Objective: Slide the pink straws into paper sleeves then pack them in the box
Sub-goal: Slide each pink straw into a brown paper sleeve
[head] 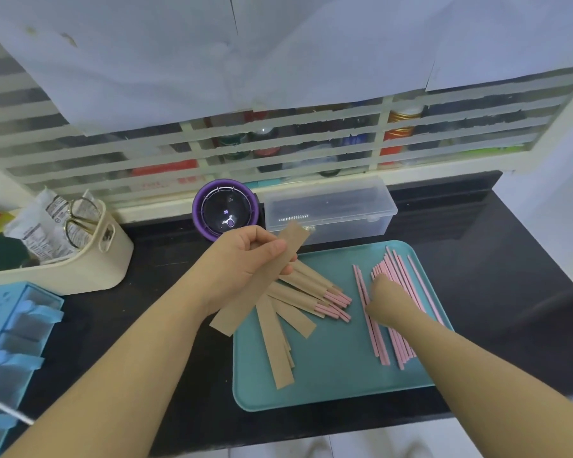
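My left hand [245, 256] pinches an empty brown paper sleeve [232, 315] above the left edge of the teal tray [328, 385]. Under it lie several more empty sleeves [275, 345] and several sleeved straws [315, 292] with pink ends sticking out. My right hand [382, 300] rests on the pile of loose pink straws [394, 338] on the tray's right side; its fingers are hidden, so I cannot tell whether they hold one. The clear plastic box [331, 209] stands shut behind the tray.
A purple round device [225, 209] stands left of the box. A cream basket [80, 266] with scissors and packets is at the far left, and blue drawers [10, 342] below it. The black counter [510, 259] ends near the tray's front edge.
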### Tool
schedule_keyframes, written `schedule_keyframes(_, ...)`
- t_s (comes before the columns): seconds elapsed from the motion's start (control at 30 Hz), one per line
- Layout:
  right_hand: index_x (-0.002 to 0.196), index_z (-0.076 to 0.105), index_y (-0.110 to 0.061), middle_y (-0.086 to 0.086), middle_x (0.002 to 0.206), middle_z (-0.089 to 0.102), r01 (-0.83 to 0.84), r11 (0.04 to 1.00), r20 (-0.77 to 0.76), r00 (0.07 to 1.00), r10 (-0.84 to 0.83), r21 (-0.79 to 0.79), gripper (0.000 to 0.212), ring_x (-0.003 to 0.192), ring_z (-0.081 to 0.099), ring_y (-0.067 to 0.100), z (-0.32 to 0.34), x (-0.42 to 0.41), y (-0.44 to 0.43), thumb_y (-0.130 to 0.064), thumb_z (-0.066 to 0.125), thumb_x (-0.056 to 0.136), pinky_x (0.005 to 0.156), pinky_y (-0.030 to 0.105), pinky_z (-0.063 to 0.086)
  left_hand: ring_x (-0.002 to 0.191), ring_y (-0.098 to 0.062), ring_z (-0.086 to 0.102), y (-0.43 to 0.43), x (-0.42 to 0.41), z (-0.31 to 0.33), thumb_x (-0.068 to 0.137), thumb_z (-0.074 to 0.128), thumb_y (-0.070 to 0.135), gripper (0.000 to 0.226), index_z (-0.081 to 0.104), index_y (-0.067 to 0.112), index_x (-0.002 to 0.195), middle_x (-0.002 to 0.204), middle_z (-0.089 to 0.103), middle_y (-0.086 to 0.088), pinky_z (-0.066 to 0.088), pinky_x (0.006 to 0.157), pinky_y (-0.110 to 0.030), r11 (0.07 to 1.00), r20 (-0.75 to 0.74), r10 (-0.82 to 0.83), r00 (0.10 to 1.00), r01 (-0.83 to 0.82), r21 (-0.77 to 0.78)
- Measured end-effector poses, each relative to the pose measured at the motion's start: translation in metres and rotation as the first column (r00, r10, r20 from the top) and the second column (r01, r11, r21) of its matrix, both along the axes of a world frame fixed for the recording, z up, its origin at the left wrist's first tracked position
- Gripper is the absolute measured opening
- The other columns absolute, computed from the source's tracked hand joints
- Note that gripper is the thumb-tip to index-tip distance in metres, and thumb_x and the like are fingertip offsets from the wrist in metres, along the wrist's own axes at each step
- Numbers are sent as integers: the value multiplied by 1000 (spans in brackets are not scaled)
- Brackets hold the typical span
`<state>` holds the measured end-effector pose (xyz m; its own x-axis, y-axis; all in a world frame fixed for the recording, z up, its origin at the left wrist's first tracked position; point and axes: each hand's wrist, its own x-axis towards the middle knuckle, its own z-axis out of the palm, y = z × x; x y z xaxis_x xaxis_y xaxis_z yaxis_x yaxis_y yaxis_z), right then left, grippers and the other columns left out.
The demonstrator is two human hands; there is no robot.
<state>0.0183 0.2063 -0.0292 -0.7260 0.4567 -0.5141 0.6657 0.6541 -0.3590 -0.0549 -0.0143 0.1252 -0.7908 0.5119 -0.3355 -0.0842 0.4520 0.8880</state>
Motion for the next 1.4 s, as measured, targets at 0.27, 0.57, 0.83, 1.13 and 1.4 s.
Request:
schedule_keyframes(0.27, 101, 54, -16, 13, 83, 54, -12, 781, -440, 832, -338, -625, 16, 68, 58, 16, 125, -14, 12, -3, 48, 94, 66, 24, 56, 81, -9, 71, 0, -3, 7, 91, 57, 28, 20, 64, 12, 101, 89, 75, 5, 53, 77, -31, 998, -33, 34, 999, -32, 63)
schedule_keyframes(0.57, 106, 67, -1, 8, 74, 60, -301, -181, -132, 779, -613, -936, 29, 66, 59, 14, 230, -13, -20, -2, 47, 84, 66, 27, 58, 83, -18, 71, 7, -11, 32, 90, 60, 24, 18, 64, 12, 103, 91, 73, -7, 57, 82, -38, 975, -18, 97, 995, -91, 203)
schedule_keyframes(0.83, 92, 70, -9, 4, 76, 73, -446, 213, -475, 632, -613, -869, 18, 72, 70, 11, 246, -16, -30, -4, 57, 81, 70, 22, 57, 81, -16, 72, 12, -14, 44, 89, 60, 17, 12, 64, 9, 98, 85, 73, -7, 58, 76, -33, 907, 210, 140, 968, -210, 365)
schedule_keyframes(1.13, 94, 62, -11, 3, 76, 67, -371, 615, -704, 523, -480, -696, 15, 78, 70, 20, 237, -22, -31, -14, 48, 96, 74, 27, 59, 86, -19, 71, 17, -12, 48, 89, 60, 18, 15, 66, 11, 101, 87, 73, -4, 56, 81, -37, 919, 178, 73, 981, -136, 370)
schedule_keyframes(1.4, 96, 54, -13, 8, 83, 68, -349, 651, -725, 484, -491, -674, 9, 75, 72, 21, 237, -26, -33, -16, 46, 97, 66, 26, 59, 80, -9, 71, 21, -6, 53, 91, 57, 13, 21, 65, 13, 111, 85, 74, 4, 55, 71, -22, 946, 76, -46, 996, 19, 324)
